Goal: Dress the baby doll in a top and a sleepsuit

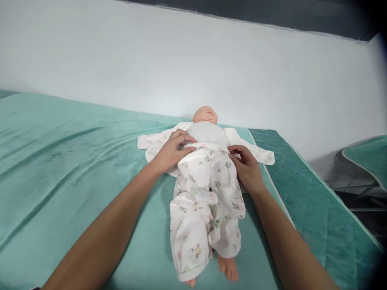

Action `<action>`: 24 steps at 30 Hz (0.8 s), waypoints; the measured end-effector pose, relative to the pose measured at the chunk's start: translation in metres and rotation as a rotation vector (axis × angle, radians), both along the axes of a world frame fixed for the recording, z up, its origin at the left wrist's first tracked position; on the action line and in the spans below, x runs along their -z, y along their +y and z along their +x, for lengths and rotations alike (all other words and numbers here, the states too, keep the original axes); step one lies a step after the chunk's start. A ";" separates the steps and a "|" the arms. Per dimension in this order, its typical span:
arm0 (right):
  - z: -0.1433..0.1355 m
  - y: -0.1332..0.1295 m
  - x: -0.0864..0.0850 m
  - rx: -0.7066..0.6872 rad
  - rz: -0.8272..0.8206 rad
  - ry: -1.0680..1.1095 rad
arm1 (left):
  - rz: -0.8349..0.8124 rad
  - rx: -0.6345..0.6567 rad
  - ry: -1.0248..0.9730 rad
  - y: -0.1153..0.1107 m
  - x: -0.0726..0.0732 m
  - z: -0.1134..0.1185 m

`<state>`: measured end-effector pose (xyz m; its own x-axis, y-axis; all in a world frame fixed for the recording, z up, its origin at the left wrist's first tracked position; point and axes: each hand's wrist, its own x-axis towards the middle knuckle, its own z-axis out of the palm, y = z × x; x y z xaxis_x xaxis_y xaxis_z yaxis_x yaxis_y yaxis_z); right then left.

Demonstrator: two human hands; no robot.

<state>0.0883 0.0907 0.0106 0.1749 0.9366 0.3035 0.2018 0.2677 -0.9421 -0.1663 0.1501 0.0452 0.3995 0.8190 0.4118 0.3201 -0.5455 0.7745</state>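
A baby doll [205, 114] lies on its back on green bedding, its head toward the wall and its feet toward me. It wears printed white baby pants [198, 177], with the gathered waistband around its middle. My left hand [175, 148] pinches the waistband at the left side, thumb and fingers curled. At the right side my right hand [246, 167] has its thumb and fingers closed on the waistband edge. Under the doll, a matching white top [155, 140] lies spread with its sleeves out. A pale grey torso [207, 132] shows above the waistband. Bare feet [228, 268] stick out of the legs.
The green sheet [75, 169] has wrinkles on the left. A darker quilted mattress pad [314, 193] shows along the right edge. Behind the doll's head stands a white wall [136, 60]. Another green-covered surface [369, 159] is at the far right, beyond a gap.
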 end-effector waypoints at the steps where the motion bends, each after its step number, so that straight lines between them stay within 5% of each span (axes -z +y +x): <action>1: 0.000 0.000 0.000 -0.008 -0.001 -0.004 | 0.012 0.000 0.012 0.000 0.000 0.000; 8: 0.003 0.003 0.001 -0.036 0.025 -0.077 | 0.175 -0.035 0.130 0.001 -0.002 0.002; 15: 0.001 0.002 -0.003 -0.024 0.247 -0.349 | 0.431 -0.048 0.189 -0.002 0.006 0.011; 20: 0.003 0.007 -0.014 -0.034 0.263 -0.521 | 0.253 -0.111 0.119 0.000 0.011 0.019; 24: 0.006 0.023 -0.033 -0.169 0.252 -0.662 | 0.097 -0.127 0.083 0.011 0.006 0.018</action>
<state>0.0947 0.1133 0.0433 -0.2609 0.8226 0.5053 0.6449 0.5380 -0.5428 -0.1487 0.1610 0.0394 0.3311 0.8235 0.4607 0.4524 -0.5670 0.6884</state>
